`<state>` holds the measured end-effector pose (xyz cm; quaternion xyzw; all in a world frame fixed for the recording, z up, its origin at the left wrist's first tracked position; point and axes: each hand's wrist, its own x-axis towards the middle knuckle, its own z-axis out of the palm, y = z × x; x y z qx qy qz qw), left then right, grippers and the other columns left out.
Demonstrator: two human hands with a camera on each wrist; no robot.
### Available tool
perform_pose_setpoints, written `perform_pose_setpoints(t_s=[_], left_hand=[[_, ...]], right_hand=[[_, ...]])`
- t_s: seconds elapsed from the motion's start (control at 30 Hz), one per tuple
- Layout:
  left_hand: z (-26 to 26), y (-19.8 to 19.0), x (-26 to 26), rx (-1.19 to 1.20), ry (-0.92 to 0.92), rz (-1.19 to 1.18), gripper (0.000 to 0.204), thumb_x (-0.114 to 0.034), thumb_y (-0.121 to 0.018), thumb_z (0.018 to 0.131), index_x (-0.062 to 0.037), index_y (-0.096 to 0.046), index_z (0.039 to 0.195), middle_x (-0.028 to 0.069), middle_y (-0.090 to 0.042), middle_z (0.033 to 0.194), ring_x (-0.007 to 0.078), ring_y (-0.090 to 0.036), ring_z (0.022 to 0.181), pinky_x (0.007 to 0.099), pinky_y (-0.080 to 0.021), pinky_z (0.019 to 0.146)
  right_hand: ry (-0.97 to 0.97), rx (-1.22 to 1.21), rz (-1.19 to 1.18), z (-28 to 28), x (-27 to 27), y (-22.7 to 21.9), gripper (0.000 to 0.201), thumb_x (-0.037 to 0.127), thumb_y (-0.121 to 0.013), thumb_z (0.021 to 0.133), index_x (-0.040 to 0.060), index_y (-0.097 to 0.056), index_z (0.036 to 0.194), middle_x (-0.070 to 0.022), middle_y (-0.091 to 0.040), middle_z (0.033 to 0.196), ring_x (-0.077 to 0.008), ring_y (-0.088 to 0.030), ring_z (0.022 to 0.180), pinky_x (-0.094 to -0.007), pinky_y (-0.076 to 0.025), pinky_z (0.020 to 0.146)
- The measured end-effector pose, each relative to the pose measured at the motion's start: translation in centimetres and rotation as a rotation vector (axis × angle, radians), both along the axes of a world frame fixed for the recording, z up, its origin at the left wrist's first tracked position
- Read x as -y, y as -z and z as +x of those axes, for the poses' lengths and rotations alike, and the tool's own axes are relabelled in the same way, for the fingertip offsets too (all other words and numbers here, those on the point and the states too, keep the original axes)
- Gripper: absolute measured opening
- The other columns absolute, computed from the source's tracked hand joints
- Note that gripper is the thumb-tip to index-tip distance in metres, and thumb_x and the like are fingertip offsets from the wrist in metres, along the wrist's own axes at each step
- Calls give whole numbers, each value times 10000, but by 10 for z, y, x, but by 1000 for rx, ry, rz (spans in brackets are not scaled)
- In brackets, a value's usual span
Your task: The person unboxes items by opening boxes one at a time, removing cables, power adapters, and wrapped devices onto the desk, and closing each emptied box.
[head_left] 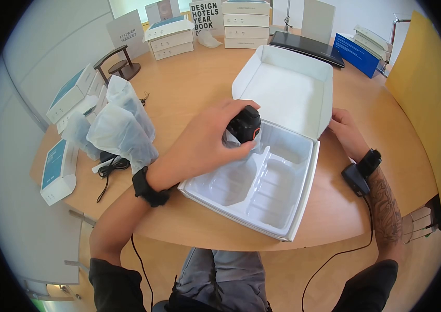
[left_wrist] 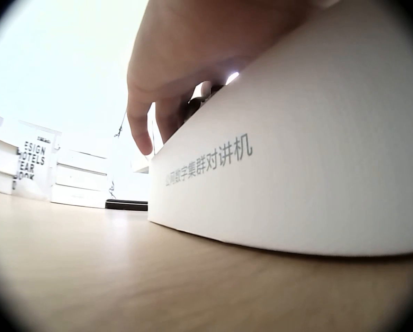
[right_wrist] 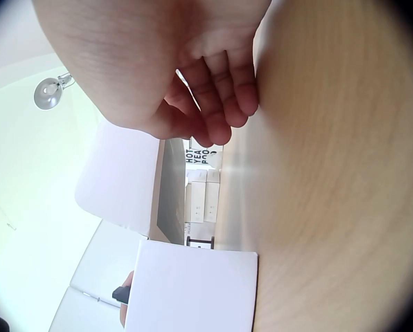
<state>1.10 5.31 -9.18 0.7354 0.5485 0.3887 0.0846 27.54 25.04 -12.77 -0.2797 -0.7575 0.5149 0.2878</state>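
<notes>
My left hand [head_left: 207,135] grips a black walkie-talkie [head_left: 245,124] with an orange accent, standing upright with clear plastic wrap around its lower part. It is at the back left of a white moulded tray [head_left: 258,179] inside an open white box [left_wrist: 275,159]. In the left wrist view, the box's side wall hides most of what the fingers hold. The box lid [head_left: 288,83] is tipped back. Beside the lid's right edge is my right hand [head_left: 346,134]; its fingers [right_wrist: 220,104] are loosely curled, low over the table, with nothing seen in them.
Plastic-wrapped items [head_left: 121,122] stand at left by a coiled black cable [head_left: 112,165] and a white-and-blue box [head_left: 59,171]. Along the back are stacked boxes [head_left: 245,23], a small brown chair model [head_left: 119,65] and a black laptop [head_left: 306,48]. A yellow panel [head_left: 428,104] borders the right.
</notes>
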Motion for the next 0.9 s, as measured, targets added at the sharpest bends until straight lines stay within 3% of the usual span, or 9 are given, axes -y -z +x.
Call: perform_pose_setpoints(t_s=[0.37,0.57,0.63,0.73,0.9], left_hand=[[1,-3,1,44,65,-21,499,-144,-734,774,-66,-559,1235,74,-617,1019,182,-606,934,302,-482,867],[8,-6,3,92,-65,-52,366,-149,-748,819,-73,-595,1143,35,-609,934,123,-585,860,270,-482,792],[9,-5,4,44,-99,8,329,-117,-738,811,-70,-601,1107,33,-603,880,117,-592,809,262,-489,766],[16,-7,3,98,-118,-35,338,-69,-725,781,-66,-597,1093,19,-605,879,109,-598,811,257,-477,771],[14,-7,5,84,-107,-70,359,-30,-702,779,-62,-580,1115,-3,-572,905,85,-556,814,232,-449,777]], right_hand=[[10,19,49,1,1,-1,288,119,-510,1012,-21,-650,1221,-2,-674,945,-70,-568,828,-222,-484,793],[22,92,181,3,-3,1,274,162,-536,988,-18,-678,1137,-33,-688,933,-98,-608,840,-241,-507,788],[-14,9,112,3,-9,7,265,172,-551,977,-22,-686,1095,-46,-685,913,-98,-610,813,-244,-510,763],[-11,27,49,3,-12,8,271,175,-548,1003,-20,-675,1141,-43,-692,989,-101,-612,903,-241,-506,823],[-21,14,5,0,-8,4,257,141,-559,964,-35,-690,1100,-43,-687,914,-101,-618,797,-242,-512,744]])
